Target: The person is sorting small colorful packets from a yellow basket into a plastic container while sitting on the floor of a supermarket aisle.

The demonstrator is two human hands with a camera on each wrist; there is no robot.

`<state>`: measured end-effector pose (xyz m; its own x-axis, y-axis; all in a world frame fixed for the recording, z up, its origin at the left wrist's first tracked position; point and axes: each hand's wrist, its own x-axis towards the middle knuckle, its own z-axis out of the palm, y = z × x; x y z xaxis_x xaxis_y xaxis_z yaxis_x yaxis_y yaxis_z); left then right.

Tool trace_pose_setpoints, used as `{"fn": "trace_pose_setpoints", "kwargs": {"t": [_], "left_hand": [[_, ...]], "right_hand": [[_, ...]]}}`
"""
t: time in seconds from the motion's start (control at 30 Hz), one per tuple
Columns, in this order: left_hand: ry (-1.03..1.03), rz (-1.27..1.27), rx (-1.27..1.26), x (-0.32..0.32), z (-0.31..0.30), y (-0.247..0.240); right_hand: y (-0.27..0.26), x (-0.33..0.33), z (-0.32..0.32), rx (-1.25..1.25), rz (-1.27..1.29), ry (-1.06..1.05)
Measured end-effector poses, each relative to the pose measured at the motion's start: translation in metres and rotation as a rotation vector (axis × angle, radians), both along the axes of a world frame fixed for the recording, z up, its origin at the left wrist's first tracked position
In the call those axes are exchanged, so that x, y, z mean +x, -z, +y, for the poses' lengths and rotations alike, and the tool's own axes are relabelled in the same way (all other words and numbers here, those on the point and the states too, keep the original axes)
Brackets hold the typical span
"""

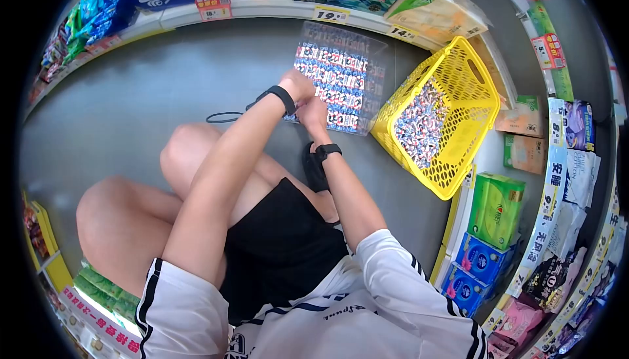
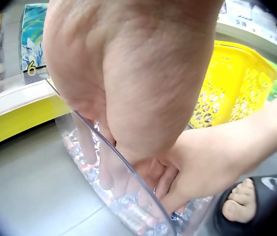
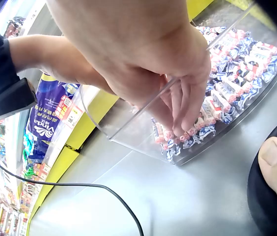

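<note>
A clear plastic box (image 1: 375,64) on the floor holds rows of wrapped candies (image 1: 341,84) with white, blue and red wrappers. My left hand (image 1: 298,86) reaches over the near wall into it; some fingers (image 2: 86,142) show through the plastic, pointing down. Close beside it, overlapping in the wrist views, is my right hand (image 1: 313,114). Its fingers (image 3: 192,101) point down, tips right at the candies along one end of the box. Thumbs and several fingertips are hidden, so I cannot tell whether either hand pinches a candy.
A yellow basket (image 1: 481,100) with loose wrapped candies (image 1: 420,126) stands right of the box. Shop shelves with tissue packs (image 1: 496,211) curve around the floor. My sandalled foot (image 1: 316,169) is close to the box; a black cable (image 3: 64,184) hangs from the left wrist.
</note>
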<state>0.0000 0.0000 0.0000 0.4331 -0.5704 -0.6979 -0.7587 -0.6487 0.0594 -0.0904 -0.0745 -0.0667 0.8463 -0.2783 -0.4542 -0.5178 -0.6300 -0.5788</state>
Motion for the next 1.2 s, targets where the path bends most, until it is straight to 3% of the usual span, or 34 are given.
{"fn": "trace_pose_setpoints", "kwargs": {"t": [0.27, 0.37, 0.67, 0.77, 1.2], "left_hand": [[0.059, -0.158, 0.044, -0.021, -0.002, 0.027], [0.158, -0.162, 0.107, -0.030, 0.000, 0.015], [0.168, -0.080, 0.241, -0.033, -0.007, -0.003], [0.130, -0.134, 0.183, -0.034, -0.006, 0.014], [0.128, -0.133, 0.162, -0.034, -0.004, 0.004]], "right_hand": [[0.000, -0.004, -0.004, -0.035, -0.055, -0.011], [0.003, -0.005, -0.007, -0.003, -0.060, -0.092], [-0.001, -0.005, -0.007, 0.007, -0.069, -0.091], [-0.002, -0.006, -0.005, -0.011, -0.090, -0.069], [-0.013, -0.007, -0.003, -0.002, -0.012, -0.060]]}}
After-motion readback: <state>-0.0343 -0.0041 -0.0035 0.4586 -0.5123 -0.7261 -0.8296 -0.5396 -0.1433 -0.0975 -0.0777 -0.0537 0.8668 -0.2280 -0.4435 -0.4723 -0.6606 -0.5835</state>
